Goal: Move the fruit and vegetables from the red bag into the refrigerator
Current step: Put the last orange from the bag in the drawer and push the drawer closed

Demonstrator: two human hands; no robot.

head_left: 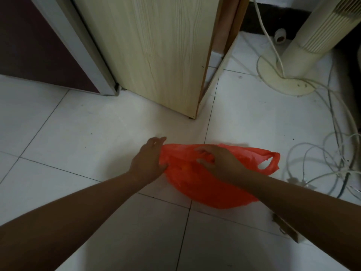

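A red plastic bag (205, 188) lies on the white tiled floor, its loop handle at the right end. My left hand (148, 161) grips the bag's left edge, thumb pressed into the plastic. My right hand (216, 163) lies over the top of the bag, with its fingers curled into the mouth. The bag's contents are hidden; only an orange shape shows faintly through the plastic between my hands. The dark maroon refrigerator (39, 45) stands at the upper left, its door closed.
A pale wooden cabinet (156, 55) stands right behind the bag. To the right are a cream tower fan (304, 47) and several loose white cables (332, 153) on the floor. A small cardboard piece (287, 229) lies near my right forearm.
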